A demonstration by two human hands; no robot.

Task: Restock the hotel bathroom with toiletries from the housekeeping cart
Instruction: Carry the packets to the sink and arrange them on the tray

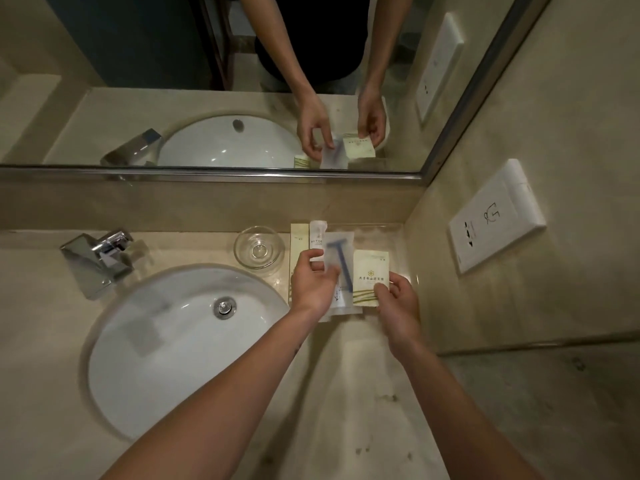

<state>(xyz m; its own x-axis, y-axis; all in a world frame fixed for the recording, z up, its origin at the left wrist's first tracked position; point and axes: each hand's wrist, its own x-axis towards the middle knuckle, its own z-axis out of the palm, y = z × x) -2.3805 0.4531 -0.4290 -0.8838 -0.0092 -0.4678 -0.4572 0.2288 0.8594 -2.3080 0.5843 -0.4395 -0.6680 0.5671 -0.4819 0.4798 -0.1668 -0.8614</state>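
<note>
From the head camera, looking down at the back right corner of the worktop, both hands work over a clear tray set against the wall beside the sink. The left hand is pinched on the near left edge of a clear razor packet, thumb and fingers closed on the wrapper. The blue razor inside lies with its long axis running from the person toward the mirror, head at the far end. The right hand is closed on the near right corner of a cream sachet, which lies just right of the razor packet, edges touching or slightly overlapping; I cannot tell which.

Further left, a white tube and a long cream packet lie parallel to the razor, partly hidden by the left hand. A glass bowl stands just left of them, and the tap sits behind the sink.

The coming move likely turns on alignment: each hand already holds its own item, so squaring the razor packet alongside the sachet needs only a small slide toward the mirror. The thin wrappers may slip or overlap.
</note>
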